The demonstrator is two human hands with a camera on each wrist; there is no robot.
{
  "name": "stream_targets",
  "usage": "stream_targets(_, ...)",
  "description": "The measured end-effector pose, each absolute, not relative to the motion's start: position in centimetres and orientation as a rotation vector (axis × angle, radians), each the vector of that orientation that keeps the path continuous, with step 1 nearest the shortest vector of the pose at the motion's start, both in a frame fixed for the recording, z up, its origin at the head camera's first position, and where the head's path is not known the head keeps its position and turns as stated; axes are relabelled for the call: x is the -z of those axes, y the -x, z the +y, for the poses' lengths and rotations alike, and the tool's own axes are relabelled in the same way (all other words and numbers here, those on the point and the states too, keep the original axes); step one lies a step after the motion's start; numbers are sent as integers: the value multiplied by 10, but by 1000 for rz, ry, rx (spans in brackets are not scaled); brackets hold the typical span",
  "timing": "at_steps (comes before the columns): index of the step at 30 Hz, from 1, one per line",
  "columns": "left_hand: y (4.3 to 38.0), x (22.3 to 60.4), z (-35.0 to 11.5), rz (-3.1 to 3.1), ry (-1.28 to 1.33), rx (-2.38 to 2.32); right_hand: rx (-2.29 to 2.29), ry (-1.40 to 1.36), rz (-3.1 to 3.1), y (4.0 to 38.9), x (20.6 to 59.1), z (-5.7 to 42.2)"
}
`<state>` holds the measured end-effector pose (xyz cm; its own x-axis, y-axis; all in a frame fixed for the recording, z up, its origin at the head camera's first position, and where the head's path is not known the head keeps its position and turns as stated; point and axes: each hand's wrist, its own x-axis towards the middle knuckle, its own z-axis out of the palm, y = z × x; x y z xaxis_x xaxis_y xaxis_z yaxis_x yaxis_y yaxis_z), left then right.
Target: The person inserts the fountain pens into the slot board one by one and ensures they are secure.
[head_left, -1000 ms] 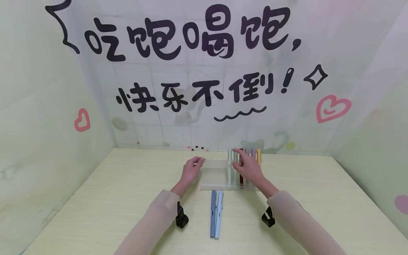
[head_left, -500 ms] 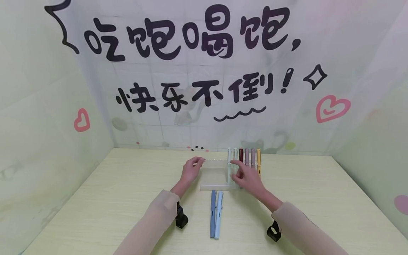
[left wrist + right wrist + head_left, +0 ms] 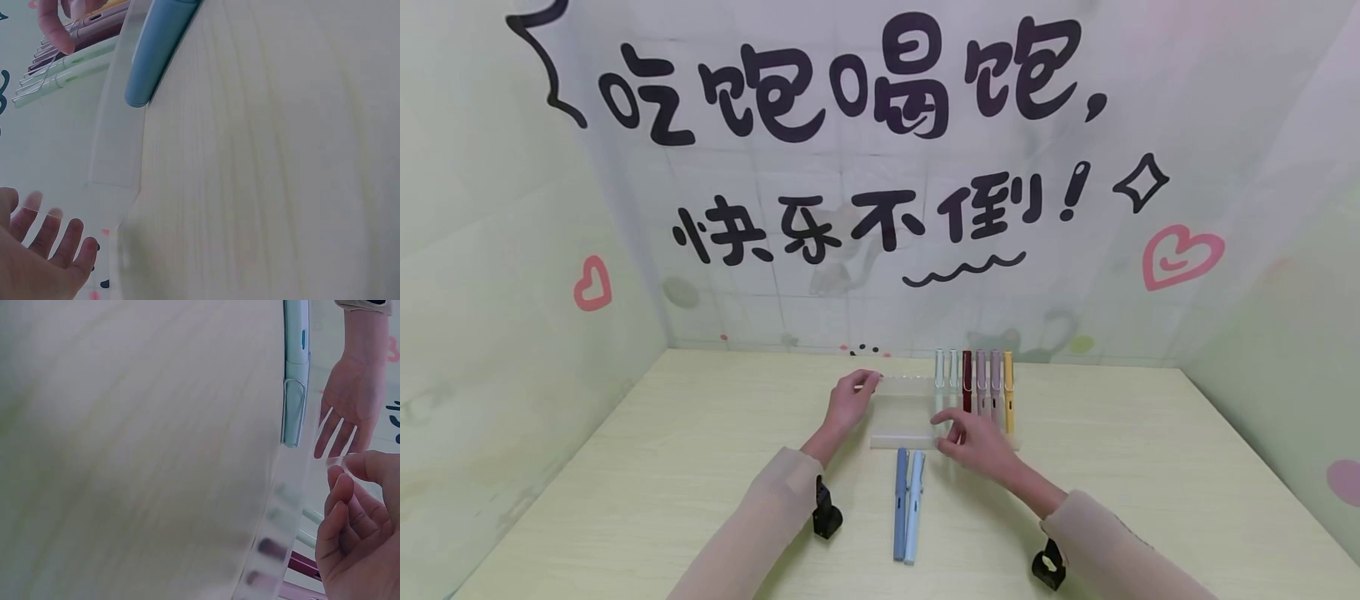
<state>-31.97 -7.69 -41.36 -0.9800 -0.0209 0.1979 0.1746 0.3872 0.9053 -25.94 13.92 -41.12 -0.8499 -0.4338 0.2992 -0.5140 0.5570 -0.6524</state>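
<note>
A clear plastic pen stand (image 3: 904,415) stands at the back of the table. My left hand (image 3: 848,402) holds its upper left edge; in the left wrist view the fingers (image 3: 57,240) lie at that edge. My right hand (image 3: 979,443) is in front of the stand's lower right half, index finger stretched out, the other fingers curled, nothing seen in its grasp. Several pens stand upright in the right half: two pale green, a dark red pen (image 3: 967,375), two mauve, a yellow pen (image 3: 1009,383). A dark blue pen (image 3: 900,508) and a light blue pen (image 3: 915,508) lie side by side before the stand.
The pale wooden table (image 3: 700,467) meets a printed curtain (image 3: 820,317) behind and at both sides. Black wrist cameras hang under both sleeves, the left camera (image 3: 827,515) near the lying pens.
My right hand has come down from the tops of the standing pens to the stand's lower edge, uncovering the pens. The left hand and the lying pens have stayed put.
</note>
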Motion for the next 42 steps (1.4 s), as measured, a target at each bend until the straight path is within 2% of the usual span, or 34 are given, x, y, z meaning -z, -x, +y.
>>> stream_targets(42, 321, 415, -77, -2460, 122, 1654, -979, -911, -2982, 253, 426, 124)
